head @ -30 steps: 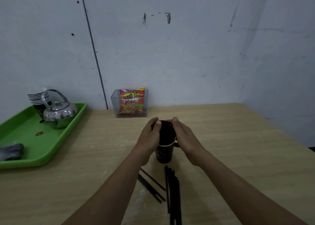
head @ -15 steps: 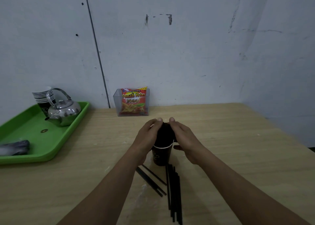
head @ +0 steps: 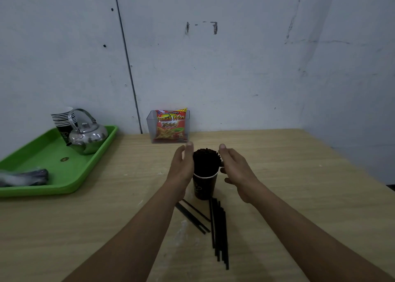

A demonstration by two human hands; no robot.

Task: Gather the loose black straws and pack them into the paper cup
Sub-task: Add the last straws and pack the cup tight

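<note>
Letting go, by the look of it: a moment ago both hands were clasped round the bundle with fingertips nearly meeting. Now the left hand (head: 181, 167) and right hand (head: 237, 171) have drawn apart, fingers loosely straightened and holding nothing. The left is just beside the bundle, the right a little off it. The packed straws (head: 206, 162) stand upright in the paper cup (head: 204, 188), mid-table, poking above its rim. That batch looks settled. More lie loose on the table (head: 299, 185) near the cup, a few slanted straws (head: 192, 215) and a straight row (head: 220, 232), so gathering isn't finished.
</note>
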